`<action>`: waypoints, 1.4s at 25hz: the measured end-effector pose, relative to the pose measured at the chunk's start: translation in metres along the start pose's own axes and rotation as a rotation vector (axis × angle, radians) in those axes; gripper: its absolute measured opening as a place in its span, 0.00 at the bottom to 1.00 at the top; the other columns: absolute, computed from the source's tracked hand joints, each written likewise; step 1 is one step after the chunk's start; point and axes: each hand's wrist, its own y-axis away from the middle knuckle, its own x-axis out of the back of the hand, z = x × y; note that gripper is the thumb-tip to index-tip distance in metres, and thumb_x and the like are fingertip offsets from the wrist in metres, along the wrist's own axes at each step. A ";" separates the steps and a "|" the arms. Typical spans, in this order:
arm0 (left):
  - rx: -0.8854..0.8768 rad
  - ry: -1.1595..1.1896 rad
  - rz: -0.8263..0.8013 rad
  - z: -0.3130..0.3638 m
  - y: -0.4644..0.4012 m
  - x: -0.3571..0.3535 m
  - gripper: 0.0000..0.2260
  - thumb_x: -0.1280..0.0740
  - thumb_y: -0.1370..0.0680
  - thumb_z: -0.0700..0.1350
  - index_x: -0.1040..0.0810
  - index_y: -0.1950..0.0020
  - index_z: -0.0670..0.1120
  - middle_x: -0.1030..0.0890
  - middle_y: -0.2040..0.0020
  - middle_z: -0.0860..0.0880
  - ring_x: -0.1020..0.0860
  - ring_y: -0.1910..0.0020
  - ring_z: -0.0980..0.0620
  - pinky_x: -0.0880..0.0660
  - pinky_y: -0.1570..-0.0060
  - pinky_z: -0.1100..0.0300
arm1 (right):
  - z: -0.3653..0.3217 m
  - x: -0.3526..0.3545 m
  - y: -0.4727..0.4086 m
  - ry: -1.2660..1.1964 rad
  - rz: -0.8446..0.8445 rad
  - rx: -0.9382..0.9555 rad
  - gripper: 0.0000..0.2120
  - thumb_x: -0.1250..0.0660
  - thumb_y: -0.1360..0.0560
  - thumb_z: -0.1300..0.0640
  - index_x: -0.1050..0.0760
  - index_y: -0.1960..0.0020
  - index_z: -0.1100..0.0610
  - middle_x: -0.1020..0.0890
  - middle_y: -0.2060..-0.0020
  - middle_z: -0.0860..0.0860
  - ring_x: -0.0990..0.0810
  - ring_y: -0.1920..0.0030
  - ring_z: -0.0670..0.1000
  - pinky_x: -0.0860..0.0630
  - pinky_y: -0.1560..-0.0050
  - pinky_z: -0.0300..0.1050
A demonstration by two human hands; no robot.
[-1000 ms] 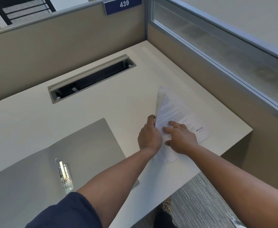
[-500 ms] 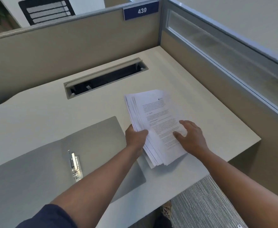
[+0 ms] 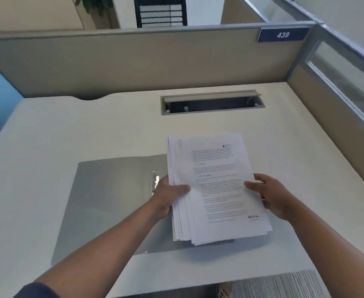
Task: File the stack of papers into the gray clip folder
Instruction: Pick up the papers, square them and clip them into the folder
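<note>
Hands (image 3: 170,195) (image 3: 272,195) gripping paper stack (image 3: 217,190) above open gray folder (image 3: 112,201), clip (image 3: 154,181) seemingly half-hidden.

We can't read the body text on the stack of papers (image 3: 217,188), too small and blurred. The stack covers the right half of the gray clip folder (image 3: 112,201) and, with the left hand (image 3: 169,197), most of the metal clip (image 3: 154,179). Fingers of both hands sit under the sheets, unseen. Right hand (image 3: 271,195) shows only thumb and palm edge. Both arms are cut off by the bottom edge.
</note>
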 end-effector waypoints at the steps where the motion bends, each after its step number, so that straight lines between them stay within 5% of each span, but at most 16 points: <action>1: 0.002 0.014 -0.014 0.000 0.004 0.011 0.17 0.26 0.26 0.30 0.19 0.39 0.40 0.13 0.45 0.42 0.14 0.46 0.41 0.17 0.48 0.47 | 0.000 -0.007 -0.001 -0.044 -0.097 -0.036 0.17 0.28 0.23 0.58 0.21 0.35 0.57 0.15 0.40 0.58 0.16 0.41 0.63 0.22 0.38 0.67; 4: 0.023 0.036 -0.040 0.001 0.014 0.033 0.18 0.26 0.26 0.30 0.20 0.37 0.40 0.14 0.43 0.41 0.15 0.45 0.39 0.17 0.46 0.45 | 0.009 -0.020 -0.006 -0.124 -0.361 -0.109 0.21 0.30 0.22 0.62 0.24 0.30 0.60 0.21 0.32 0.63 0.22 0.33 0.69 0.24 0.36 0.68; 9: 0.075 0.057 -0.059 0.000 0.021 0.045 0.18 0.27 0.26 0.30 0.20 0.37 0.38 0.15 0.42 0.39 0.16 0.44 0.37 0.19 0.43 0.41 | 0.010 -0.035 -0.009 -0.121 -0.455 -0.151 0.25 0.29 0.23 0.63 0.27 0.27 0.61 0.24 0.30 0.64 0.25 0.31 0.70 0.28 0.33 0.71; 16: 0.160 0.039 0.046 -0.012 0.026 0.041 0.18 0.23 0.27 0.33 0.19 0.38 0.41 0.14 0.44 0.42 0.15 0.44 0.40 0.20 0.41 0.41 | 0.010 -0.040 -0.011 -0.028 -0.317 -0.141 0.27 0.27 0.26 0.66 0.27 0.29 0.61 0.20 0.34 0.65 0.22 0.36 0.72 0.29 0.34 0.75; 21: 0.054 -0.358 0.260 -0.035 0.046 0.044 0.11 0.23 0.27 0.42 0.20 0.48 0.50 0.15 0.55 0.52 0.16 0.57 0.54 0.20 0.60 0.61 | 0.016 -0.039 -0.016 -0.019 -0.192 -0.141 0.21 0.32 0.23 0.69 0.25 0.31 0.62 0.18 0.37 0.65 0.20 0.38 0.72 0.28 0.35 0.75; 25: -0.078 -0.623 0.385 -0.049 0.059 0.049 0.10 0.23 0.28 0.46 0.23 0.54 0.53 0.19 0.65 0.52 0.20 0.65 0.55 0.21 0.59 0.60 | 0.018 -0.046 -0.018 -0.004 -0.168 -0.137 0.19 0.32 0.23 0.69 0.24 0.33 0.62 0.17 0.39 0.64 0.18 0.40 0.70 0.26 0.37 0.75; 35: -0.108 -0.750 0.480 -0.056 0.062 0.060 0.13 0.23 0.30 0.49 0.27 0.55 0.56 0.19 0.64 0.55 0.21 0.63 0.57 0.26 0.63 0.60 | 0.015 -0.065 -0.022 0.016 -0.175 -0.127 0.18 0.33 0.22 0.70 0.24 0.33 0.62 0.16 0.40 0.64 0.18 0.41 0.70 0.25 0.38 0.73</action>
